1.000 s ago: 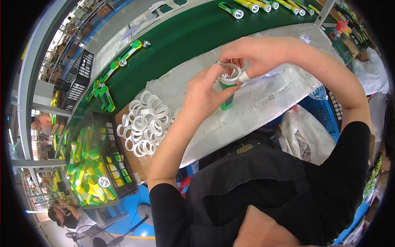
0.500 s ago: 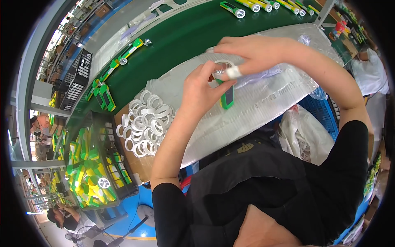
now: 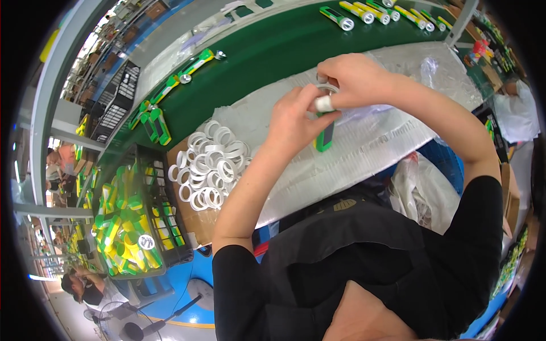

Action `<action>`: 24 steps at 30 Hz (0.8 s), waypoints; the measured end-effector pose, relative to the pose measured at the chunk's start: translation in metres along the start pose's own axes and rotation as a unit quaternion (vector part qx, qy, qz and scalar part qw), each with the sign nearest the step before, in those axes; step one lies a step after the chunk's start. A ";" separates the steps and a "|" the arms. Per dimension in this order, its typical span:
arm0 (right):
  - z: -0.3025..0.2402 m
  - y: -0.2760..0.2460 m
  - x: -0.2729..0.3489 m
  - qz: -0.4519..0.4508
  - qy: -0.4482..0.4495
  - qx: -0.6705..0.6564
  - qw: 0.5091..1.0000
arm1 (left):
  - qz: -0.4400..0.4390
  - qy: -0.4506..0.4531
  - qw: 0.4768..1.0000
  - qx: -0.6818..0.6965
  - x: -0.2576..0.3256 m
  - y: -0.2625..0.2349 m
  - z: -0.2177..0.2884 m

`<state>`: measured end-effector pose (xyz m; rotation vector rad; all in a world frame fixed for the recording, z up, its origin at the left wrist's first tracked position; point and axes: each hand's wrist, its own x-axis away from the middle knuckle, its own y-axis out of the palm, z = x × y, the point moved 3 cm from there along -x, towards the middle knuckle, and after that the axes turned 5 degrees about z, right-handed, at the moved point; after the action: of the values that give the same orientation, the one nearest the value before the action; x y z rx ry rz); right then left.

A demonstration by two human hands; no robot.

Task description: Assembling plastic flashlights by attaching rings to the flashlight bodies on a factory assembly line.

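My left hand (image 3: 293, 118) is closed around a green flashlight (image 3: 325, 140) with a dark panel, whose lower end shows below my thumb. A white ring (image 3: 330, 88) sits at the flashlight's head end, partly hidden by fingers. My right hand (image 3: 358, 79), with a white wrap on one finger, grips this ring from above and the right. Left of my forearm, many loose white rings (image 3: 215, 152) lie heaped on brown cardboard.
A black crate (image 3: 170, 213) of green and yellow flashlight bodies stands at the left. Finished-looking flashlights (image 3: 372, 14) lie along the green belt (image 3: 244, 74). A silvery sheet (image 3: 296, 176) covers the worktop, with clear plastic (image 3: 429, 71) at right. A white sack (image 3: 421, 190) hangs near my right elbow.
My right hand's fingers, spread over the flashlight head before, have curled in around the ring. My left hand keeps its hold. The whole view has shifted slightly.
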<state>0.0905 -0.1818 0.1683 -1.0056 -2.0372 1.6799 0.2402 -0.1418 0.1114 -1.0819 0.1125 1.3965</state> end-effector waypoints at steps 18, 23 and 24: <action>0.052 0.055 -0.036 0.208 0.029 -0.105 0.972 | -0.136 -0.087 0.987 0.006 -0.016 -0.005 -0.075; 0.116 0.117 -0.123 0.235 0.147 -0.112 0.954 | -0.172 -0.122 0.973 -0.096 -0.060 -0.011 -0.179; 0.133 0.120 -0.133 0.284 0.129 -0.131 0.941 | -0.130 -0.051 0.986 -0.092 -0.070 -0.016 -0.197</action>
<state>0.1368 -0.3619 0.0447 -1.9437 -1.9360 1.4157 0.3373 -0.3194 0.0565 -1.1297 -0.2292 1.2404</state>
